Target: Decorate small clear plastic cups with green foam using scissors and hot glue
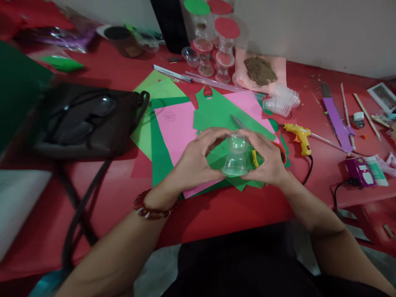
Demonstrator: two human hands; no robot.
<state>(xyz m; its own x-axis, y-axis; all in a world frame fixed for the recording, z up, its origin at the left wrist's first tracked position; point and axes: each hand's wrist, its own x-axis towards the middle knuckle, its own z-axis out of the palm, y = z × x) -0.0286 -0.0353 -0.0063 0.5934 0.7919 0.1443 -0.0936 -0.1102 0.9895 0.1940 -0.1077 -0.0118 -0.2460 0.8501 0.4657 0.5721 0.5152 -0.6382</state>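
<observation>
My two hands are raised above the near part of a red table [247, 212], a little apart from each other, with one thing clamped between them. My left hand [198, 159], below a beaded bracelet [154, 208], and my right hand [267, 154] grip a pair of clear plastic cups [236, 159] from both sides, fingers at the upper rim and thumbs at the lower. The cups stand upright, base to base, in an hourglass shape.

Beneath them lie overlapping sheets: a cut green sheet [213, 111] and a pink sheet [176, 128]. Scissors [283, 152] show partly behind my right hand, and a yellow glue gun [297, 134] lies just beyond it.

At the back, several similar cup shapes [205, 68] stand close together, topped with red and green discs [227, 27]; some seem to hold brown grains. I judge those to be well advanced. My pair looks only at its beginning: I see no disc on it and no filling, and cannot tell whether the bases are glued. A heap of brown sand [260, 71] and a nested stack of cups [280, 101] lie nearby, apparently unused.
</observation>
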